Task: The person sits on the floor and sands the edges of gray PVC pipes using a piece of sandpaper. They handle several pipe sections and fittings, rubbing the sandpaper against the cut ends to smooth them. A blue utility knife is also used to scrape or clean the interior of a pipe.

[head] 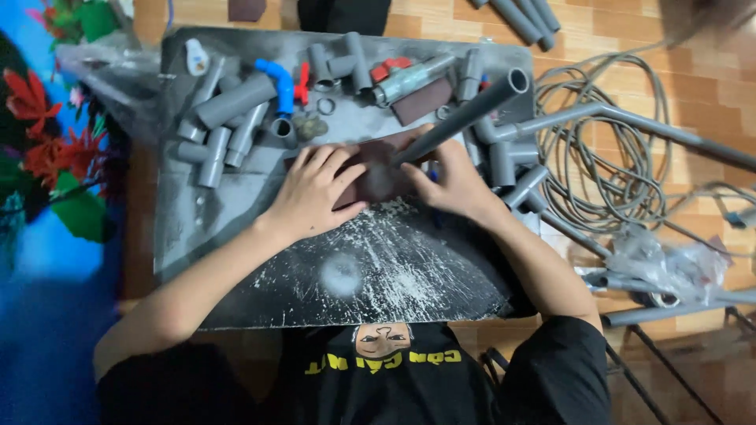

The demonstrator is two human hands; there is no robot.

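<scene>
A makeshift home plumbing workspace is showing here: grey PVC fittings (224,118) are crowding a scratched board (378,275) lying on wood-pattern flooring (709,86), beside coiled hose (598,181).

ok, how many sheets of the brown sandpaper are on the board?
2: one sandpaper sheet under both hands, left hand and right hand; a second sheet behind, by the valve. Others may be hidden.
</scene>
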